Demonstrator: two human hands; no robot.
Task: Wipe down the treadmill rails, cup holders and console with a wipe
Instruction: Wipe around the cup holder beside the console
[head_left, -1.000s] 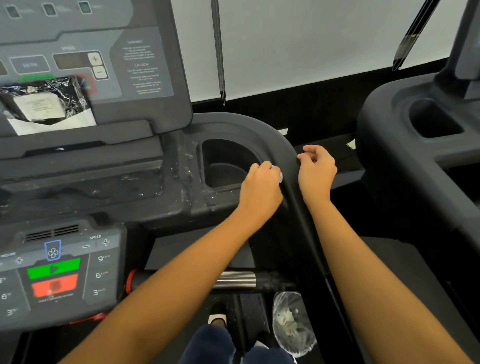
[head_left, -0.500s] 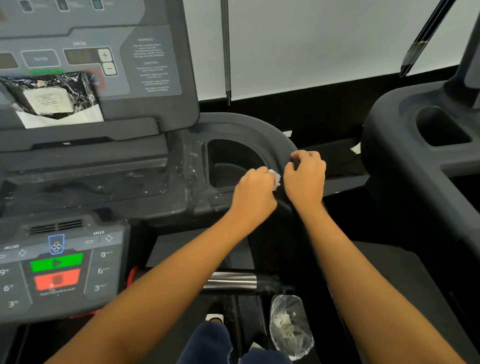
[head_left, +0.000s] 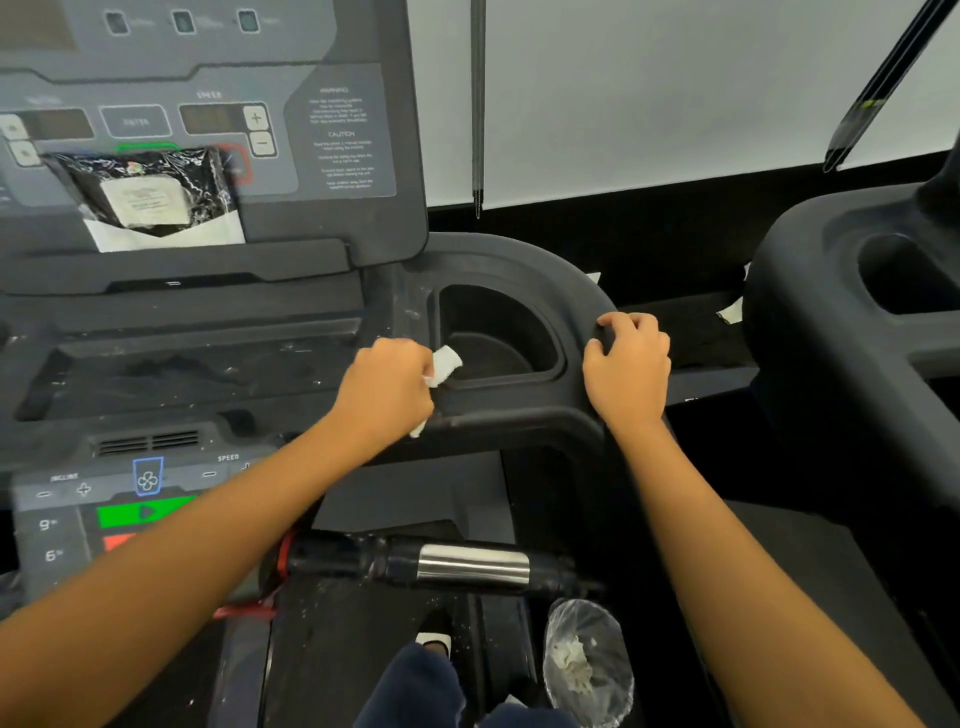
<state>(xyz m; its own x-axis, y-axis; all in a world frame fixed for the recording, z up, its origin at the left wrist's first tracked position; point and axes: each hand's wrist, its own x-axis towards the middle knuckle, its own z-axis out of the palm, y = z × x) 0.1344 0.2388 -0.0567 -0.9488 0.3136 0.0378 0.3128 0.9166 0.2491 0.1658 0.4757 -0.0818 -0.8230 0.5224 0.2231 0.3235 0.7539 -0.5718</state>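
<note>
wipe (head_left: 445, 364) sits bunched in the left hand (head_left: 387, 387), at the cup holder (head_left: 498, 338) edge. right hand (head_left: 626, 369) grips the rail (head_left: 571, 291). held so loosely, it might drop into the cup.

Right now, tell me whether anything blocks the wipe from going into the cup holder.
Nothing visible does. The left hand holds the wipe at the left rim of the cup holder, whose well looks empty; the right hand grips the rail beyond it.
</note>
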